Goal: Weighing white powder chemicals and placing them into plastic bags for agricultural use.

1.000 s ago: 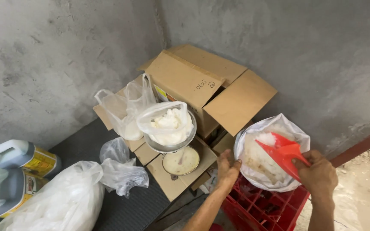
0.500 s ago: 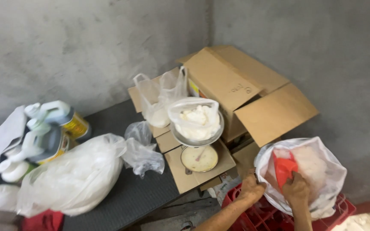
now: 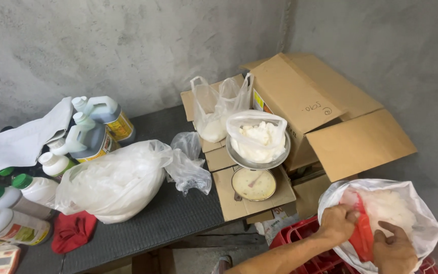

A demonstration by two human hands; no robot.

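Beside brown cartons [image 3: 320, 109], both hands [image 3: 336, 223] gripping white bag [image 3: 422, 223], red scoop [image 3: 362, 234].

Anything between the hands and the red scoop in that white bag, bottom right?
Nothing visible does. The left hand and right hand are both at the mouth of the white bag, touching the red scoop. The bag's rim is folded open around them, on top of the red crate.
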